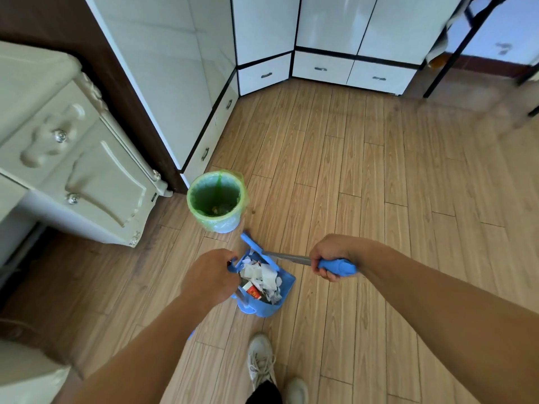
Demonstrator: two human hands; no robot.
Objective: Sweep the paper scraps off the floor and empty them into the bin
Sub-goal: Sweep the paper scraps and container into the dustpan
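A blue dustpan (262,307) hangs just above the wooden floor, full of white paper scraps (262,277) and a small red and white box. My left hand (208,277) is shut on the dustpan's handle at its left side. My right hand (331,256) grips the blue handle of the broom (338,266), whose metal shaft runs left to a blue head above the dustpan. The bin (217,201), lined with a green bag, stands on the floor just beyond the dustpan and holds a little rubbish at the bottom.
A cream cabinet (73,158) with silver knobs stands at the left, close to the bin. White wardrobes with drawers (320,68) line the back wall. A black metal frame (455,51) is at the far right. My shoes (261,360) are below the dustpan.
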